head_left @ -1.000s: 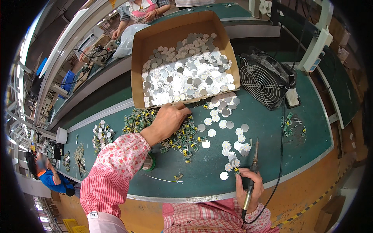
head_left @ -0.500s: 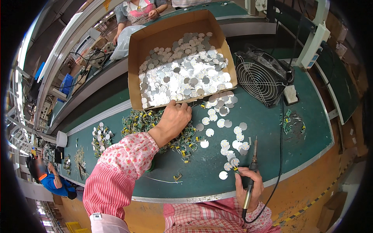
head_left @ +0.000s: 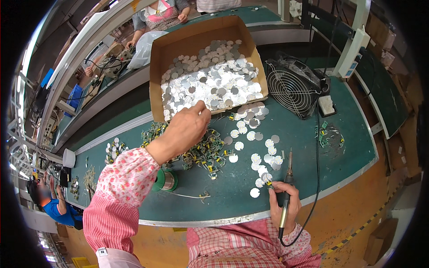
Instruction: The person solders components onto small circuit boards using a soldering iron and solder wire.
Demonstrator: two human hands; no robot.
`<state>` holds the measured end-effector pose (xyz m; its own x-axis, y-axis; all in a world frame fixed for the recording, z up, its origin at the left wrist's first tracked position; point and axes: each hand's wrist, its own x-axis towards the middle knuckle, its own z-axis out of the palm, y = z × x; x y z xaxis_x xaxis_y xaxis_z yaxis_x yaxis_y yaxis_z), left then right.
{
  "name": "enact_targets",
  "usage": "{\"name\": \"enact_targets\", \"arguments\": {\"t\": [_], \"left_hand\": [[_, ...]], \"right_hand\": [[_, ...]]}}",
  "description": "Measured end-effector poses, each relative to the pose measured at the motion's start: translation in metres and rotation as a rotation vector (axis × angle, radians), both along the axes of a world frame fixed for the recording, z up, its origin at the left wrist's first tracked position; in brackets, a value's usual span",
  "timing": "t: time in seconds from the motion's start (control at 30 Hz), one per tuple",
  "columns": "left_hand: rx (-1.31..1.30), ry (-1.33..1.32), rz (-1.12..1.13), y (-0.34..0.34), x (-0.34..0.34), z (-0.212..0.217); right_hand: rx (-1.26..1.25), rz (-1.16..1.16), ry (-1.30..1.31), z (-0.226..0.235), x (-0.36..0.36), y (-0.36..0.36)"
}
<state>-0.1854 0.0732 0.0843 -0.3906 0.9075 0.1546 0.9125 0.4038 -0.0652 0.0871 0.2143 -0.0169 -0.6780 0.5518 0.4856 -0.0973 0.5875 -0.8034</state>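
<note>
My left hand (head_left: 190, 125) is over the front edge of a cardboard box (head_left: 161, 96) full of round silvery discs (head_left: 210, 89). Its fingers are drawn together, and what they may hold is too small to make out. Beneath and around it lies a heap of small circuit boards (head_left: 210, 156) with yellow parts. My right hand (head_left: 288, 201) grips a soldering iron (head_left: 285, 207), its tip pointing up and away. Between that hand's thumb and fingertips is a small board with a yellow part (head_left: 269, 183), next to loose discs (head_left: 263, 170) on the green table.
A green spool of solder wire (head_left: 169, 180) stands beside my left sleeve. Behind the iron are a black fan (head_left: 292, 87) and a white sponge (head_left: 326, 105). The iron's cable (head_left: 317, 156) runs along the right. Co-workers (head_left: 163, 13) sit across the bench and far left.
My left hand has risen from the box's lower edge to above its rim, and its forearm has shifted left, uncovering the solder spool. My right hand keeps its grip on the iron.
</note>
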Motion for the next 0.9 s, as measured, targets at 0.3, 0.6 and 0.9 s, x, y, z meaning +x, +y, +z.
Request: {"name": "enact_targets", "arguments": {"t": [0.3,0.6,0.9], "left_hand": [[0.364,-0.109,0.103,-0.083,0.114,0.095],[0.079,-0.176,0.361,-0.148,0.184,-0.068],[-0.036,-0.084,0.237,-0.142,0.182,-0.060]], "right_hand": [[-0.158,-0.082,0.000,0.000,0.003,-0.006],[-0.149,0.077,-0.024,0.006,0.000,-0.033],[-0.220,0.127,-0.060,0.013,0.000,-0.068]]}}
